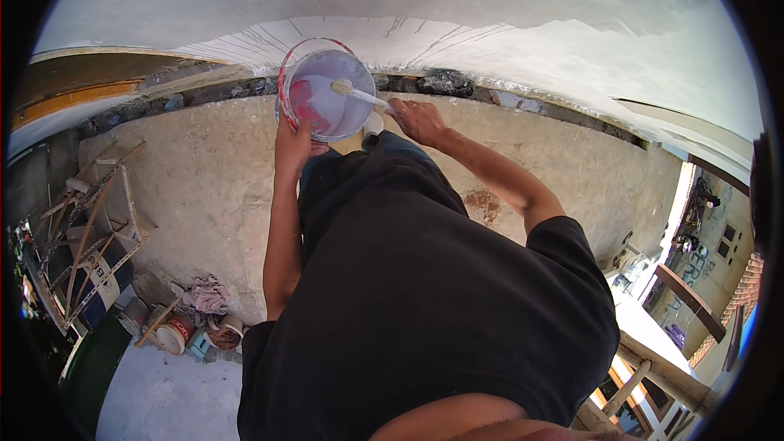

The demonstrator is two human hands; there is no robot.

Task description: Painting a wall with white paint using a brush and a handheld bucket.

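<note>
While left hand (291, 143) grips bucket (327, 91), right hand (415, 118) dips, seemingly, brush (357, 94).

White painted wall (490, 0), concrete floor (204, 180), wooden ladder (90, 229), rags (208, 294), small buckets (173, 335)

Left hand (291, 143): raised ahead of torso, fingers curled in grip, forearm near vertical, elbow bent sharply below. Right hand (416, 118): level with left, well apart to its right, fingers closed in grip, wrist bent inward; forearm angled down-right toward elbow, upper arm in short black sleeve.
</note>
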